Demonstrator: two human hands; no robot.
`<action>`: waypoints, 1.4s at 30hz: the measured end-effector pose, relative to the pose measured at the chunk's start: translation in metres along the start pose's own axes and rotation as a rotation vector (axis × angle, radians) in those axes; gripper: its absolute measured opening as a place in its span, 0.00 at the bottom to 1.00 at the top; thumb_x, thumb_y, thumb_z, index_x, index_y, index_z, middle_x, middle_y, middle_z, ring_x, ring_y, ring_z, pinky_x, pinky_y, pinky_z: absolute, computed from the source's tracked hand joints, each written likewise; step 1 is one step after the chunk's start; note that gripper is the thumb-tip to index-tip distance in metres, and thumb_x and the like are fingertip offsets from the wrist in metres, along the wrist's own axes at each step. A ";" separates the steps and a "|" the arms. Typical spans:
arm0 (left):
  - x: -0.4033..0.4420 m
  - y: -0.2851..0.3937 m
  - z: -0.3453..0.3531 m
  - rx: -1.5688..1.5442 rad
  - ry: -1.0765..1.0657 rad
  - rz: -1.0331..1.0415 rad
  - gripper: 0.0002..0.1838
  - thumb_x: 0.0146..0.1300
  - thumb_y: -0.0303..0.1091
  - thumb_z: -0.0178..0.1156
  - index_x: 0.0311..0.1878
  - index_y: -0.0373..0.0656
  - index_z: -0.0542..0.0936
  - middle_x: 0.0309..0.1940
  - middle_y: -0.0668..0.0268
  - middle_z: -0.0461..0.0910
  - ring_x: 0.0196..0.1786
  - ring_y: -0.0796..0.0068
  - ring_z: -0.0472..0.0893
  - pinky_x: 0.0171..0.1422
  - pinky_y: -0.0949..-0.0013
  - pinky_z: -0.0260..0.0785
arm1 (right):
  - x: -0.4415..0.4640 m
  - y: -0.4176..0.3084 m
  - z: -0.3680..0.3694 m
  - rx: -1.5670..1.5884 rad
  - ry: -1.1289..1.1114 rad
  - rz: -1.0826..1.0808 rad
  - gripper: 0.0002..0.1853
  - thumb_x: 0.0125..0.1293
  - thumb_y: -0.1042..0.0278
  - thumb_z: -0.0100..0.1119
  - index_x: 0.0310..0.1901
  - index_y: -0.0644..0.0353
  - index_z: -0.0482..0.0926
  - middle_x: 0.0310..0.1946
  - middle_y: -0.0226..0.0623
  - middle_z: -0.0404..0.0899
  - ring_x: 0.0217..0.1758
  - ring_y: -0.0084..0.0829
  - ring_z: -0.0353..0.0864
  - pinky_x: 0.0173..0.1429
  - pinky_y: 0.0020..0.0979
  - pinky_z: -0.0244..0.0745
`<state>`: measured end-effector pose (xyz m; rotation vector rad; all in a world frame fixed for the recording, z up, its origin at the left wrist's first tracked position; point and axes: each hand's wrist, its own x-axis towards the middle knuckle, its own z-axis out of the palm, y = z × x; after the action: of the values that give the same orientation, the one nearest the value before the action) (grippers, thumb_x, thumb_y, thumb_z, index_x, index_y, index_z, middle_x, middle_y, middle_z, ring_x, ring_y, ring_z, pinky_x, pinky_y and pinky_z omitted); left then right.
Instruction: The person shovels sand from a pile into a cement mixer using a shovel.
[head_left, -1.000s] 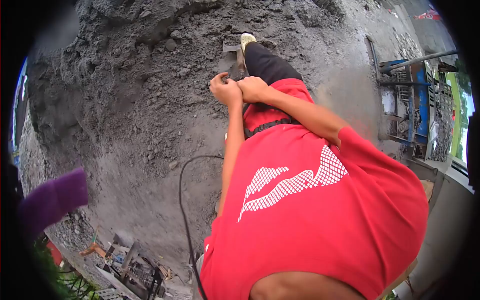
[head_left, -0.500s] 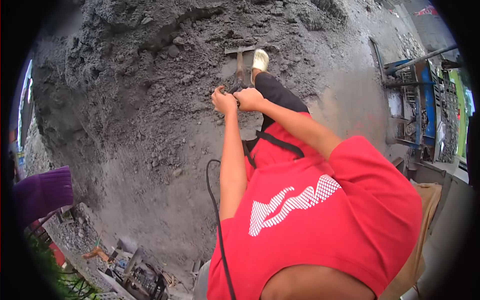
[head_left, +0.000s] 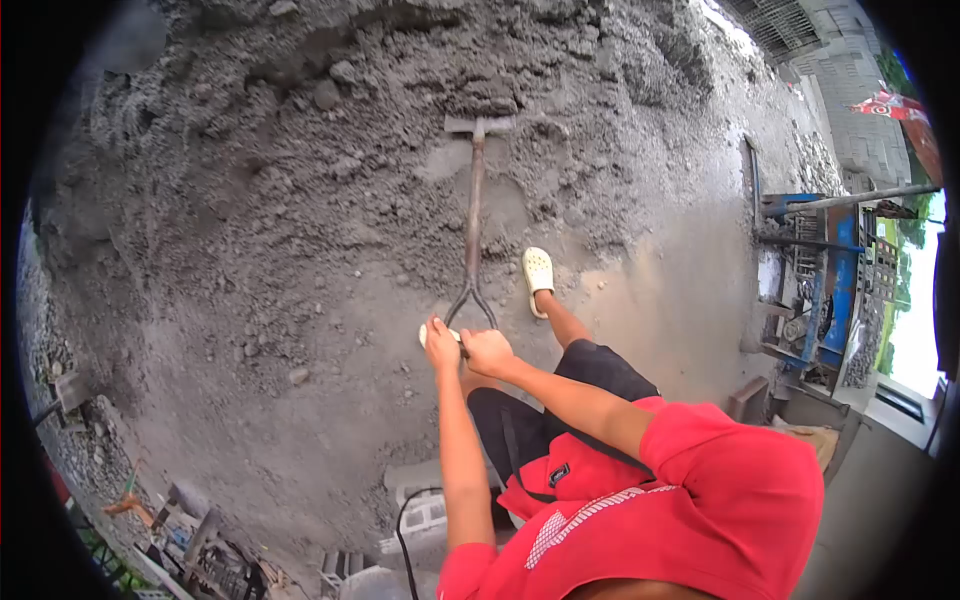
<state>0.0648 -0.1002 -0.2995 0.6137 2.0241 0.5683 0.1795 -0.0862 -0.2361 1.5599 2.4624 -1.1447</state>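
Note:
A shovel (head_left: pixel 474 215) with a brown shaft and a dark Y-shaped grip points away from me. Its blade (head_left: pixel 478 126) meets the loose grey sand and gravel, and the blade's far part is hidden. My left hand (head_left: pixel 442 344) is closed at the left side of the grip's end. Close beside it, my right hand (head_left: pixel 487 352) wraps round the same grip. One pale clog (head_left: pixel 538 270) stands to the right of the shaft; the other shows partly behind my left hand.
A grey pile of sand and gravel (head_left: pixel 330 170) rises ahead. Blue metal machinery (head_left: pixel 840 280) stands on the right. Hollow concrete blocks (head_left: pixel 425 512) lie near my feet, by a black cord (head_left: pixel 402 530). Scrap and tools (head_left: pixel 205 550) lie at lower left.
My body has moved back and straightened, and more of the shovel's shaft and grip shows. Both hands have stayed on the grip. A purple sleeve at the left has left view.

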 end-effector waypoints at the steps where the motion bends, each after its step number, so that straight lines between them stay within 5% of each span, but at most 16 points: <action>1: 0.001 -0.016 0.011 -0.045 -0.021 -0.007 0.24 0.69 0.47 0.37 0.58 0.40 0.71 0.53 0.50 0.74 0.56 0.48 0.72 0.58 0.55 0.63 | -0.002 0.007 0.004 0.011 0.034 -0.033 0.10 0.46 0.70 0.56 0.31 0.63 0.71 0.22 0.50 0.77 0.27 0.49 0.79 0.31 0.46 0.73; 7: -0.044 0.010 0.036 0.028 -0.204 0.005 0.27 0.70 0.50 0.36 0.56 0.39 0.72 0.49 0.43 0.75 0.55 0.42 0.71 0.58 0.54 0.62 | -0.035 0.047 -0.025 0.172 0.181 -0.141 0.16 0.43 0.74 0.56 0.38 0.62 0.72 0.24 0.46 0.78 0.29 0.46 0.79 0.37 0.43 0.73; 8: -0.053 0.009 0.047 -0.023 -0.211 0.053 0.27 0.71 0.48 0.35 0.53 0.33 0.73 0.52 0.50 0.75 0.56 0.60 0.74 0.61 0.64 0.61 | -0.043 0.056 -0.035 0.223 0.231 -0.170 0.17 0.42 0.74 0.57 0.39 0.62 0.72 0.25 0.45 0.78 0.30 0.46 0.79 0.38 0.43 0.73; 11: -0.082 0.002 0.093 -0.189 -0.382 0.019 0.26 0.72 0.46 0.33 0.64 0.38 0.61 0.61 0.46 0.65 0.63 0.53 0.67 0.66 0.61 0.56 | -0.080 0.104 -0.046 0.061 0.036 -0.083 0.17 0.40 0.74 0.58 0.37 0.60 0.73 0.26 0.42 0.78 0.34 0.44 0.80 0.41 0.41 0.72; 13: -0.104 0.000 0.123 -0.052 -0.496 0.103 0.26 0.72 0.47 0.34 0.67 0.42 0.57 0.62 0.57 0.64 0.63 0.64 0.66 0.68 0.65 0.53 | -0.108 0.142 -0.074 0.060 0.020 -0.082 0.15 0.38 0.75 0.58 0.34 0.59 0.72 0.27 0.40 0.77 0.35 0.43 0.79 0.42 0.40 0.71; 15: -0.129 0.014 0.161 -0.075 -0.681 -0.047 0.34 0.70 0.52 0.35 0.67 0.31 0.53 0.66 0.53 0.59 0.64 0.59 0.66 0.71 0.63 0.49 | -0.139 0.181 -0.113 0.054 0.008 -0.063 0.14 0.36 0.77 0.58 0.30 0.59 0.70 0.28 0.40 0.76 0.35 0.43 0.77 0.43 0.41 0.70; 18: -0.126 0.103 0.188 -0.321 -0.803 -0.328 0.38 0.67 0.54 0.42 0.72 0.45 0.43 0.71 0.55 0.47 0.63 0.58 0.67 0.65 0.53 0.57 | -0.172 0.231 -0.188 -0.072 0.046 -0.053 0.14 0.33 0.76 0.56 0.29 0.58 0.70 0.27 0.37 0.74 0.37 0.40 0.75 0.43 0.37 0.69; 21: -0.093 0.152 0.236 -0.722 -0.616 -0.492 0.43 0.63 0.59 0.47 0.72 0.46 0.42 0.68 0.53 0.54 0.60 0.56 0.69 0.61 0.50 0.61 | -0.189 0.248 -0.243 -0.203 0.002 0.000 0.13 0.36 0.76 0.57 0.29 0.57 0.71 0.27 0.35 0.72 0.38 0.37 0.73 0.45 0.35 0.68; 23: -0.043 0.150 0.275 -1.035 -0.712 -0.683 0.40 0.61 0.60 0.48 0.69 0.47 0.51 0.58 0.52 0.66 0.55 0.54 0.72 0.56 0.51 0.66 | -0.205 0.239 -0.257 -0.190 -0.024 -0.023 0.12 0.37 0.76 0.57 0.29 0.56 0.71 0.27 0.34 0.72 0.37 0.36 0.72 0.44 0.35 0.67; 26: -0.029 0.205 0.299 -1.135 -0.611 -0.499 0.27 0.60 0.57 0.53 0.50 0.43 0.68 0.38 0.61 0.75 0.35 0.64 0.78 0.37 0.62 0.73 | -0.238 0.224 -0.282 -0.152 -0.159 0.008 0.12 0.37 0.75 0.56 0.29 0.56 0.71 0.27 0.34 0.71 0.37 0.35 0.72 0.44 0.35 0.66; 30: -0.014 0.173 0.350 -1.272 -0.629 -0.686 0.16 0.57 0.48 0.62 0.29 0.47 0.70 0.21 0.72 0.69 0.23 0.78 0.70 0.28 0.71 0.67 | -0.296 0.216 -0.318 -0.097 -0.291 0.108 0.14 0.35 0.74 0.57 0.30 0.57 0.72 0.28 0.32 0.71 0.38 0.35 0.72 0.46 0.36 0.66; 33: -0.047 0.130 0.387 -1.352 -0.663 -0.870 0.13 0.58 0.41 0.61 0.28 0.49 0.67 0.19 0.75 0.66 0.20 0.83 0.66 0.23 0.75 0.63 | -0.331 0.214 -0.328 0.175 -0.142 0.223 0.18 0.33 0.75 0.58 0.34 0.58 0.75 0.35 0.37 0.73 0.44 0.38 0.72 0.53 0.36 0.64; 37: -0.076 0.119 0.409 -1.352 -0.542 -0.876 0.09 0.56 0.34 0.59 0.28 0.48 0.67 0.18 0.75 0.66 0.19 0.83 0.66 0.23 0.76 0.62 | -0.362 0.200 -0.279 -0.054 0.511 1.020 0.37 0.40 0.75 0.62 0.58 0.58 0.65 0.55 0.43 0.67 0.60 0.45 0.64 0.62 0.40 0.59; 38: -0.079 0.122 0.410 -1.394 -0.536 -0.887 0.09 0.55 0.33 0.58 0.28 0.48 0.67 0.18 0.75 0.66 0.19 0.83 0.66 0.23 0.76 0.63 | -0.369 0.207 -0.254 0.608 0.756 1.335 0.40 0.47 0.72 0.64 0.64 0.58 0.56 0.56 0.42 0.68 0.61 0.43 0.65 0.57 0.40 0.66; 39: -0.081 0.130 0.408 -1.434 -0.537 -0.886 0.08 0.55 0.31 0.57 0.27 0.47 0.67 0.18 0.74 0.66 0.19 0.83 0.66 0.23 0.76 0.63 | -0.345 0.204 -0.258 1.062 1.008 1.619 0.31 0.51 0.72 0.62 0.58 0.59 0.63 0.48 0.39 0.72 0.52 0.37 0.72 0.46 0.36 0.72; 42: -0.073 0.143 0.419 -1.332 -0.504 -0.863 0.08 0.54 0.33 0.56 0.25 0.48 0.66 0.18 0.73 0.65 0.19 0.81 0.66 0.24 0.74 0.64 | -0.334 0.236 -0.243 0.946 1.215 1.631 0.14 0.53 0.74 0.59 0.41 0.58 0.70 0.29 0.32 0.73 0.28 0.28 0.74 0.28 0.30 0.71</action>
<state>0.4895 0.0276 -0.3650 -0.8075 0.9019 0.9033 0.6196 -0.1499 -0.0682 3.6878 -0.4890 -0.8544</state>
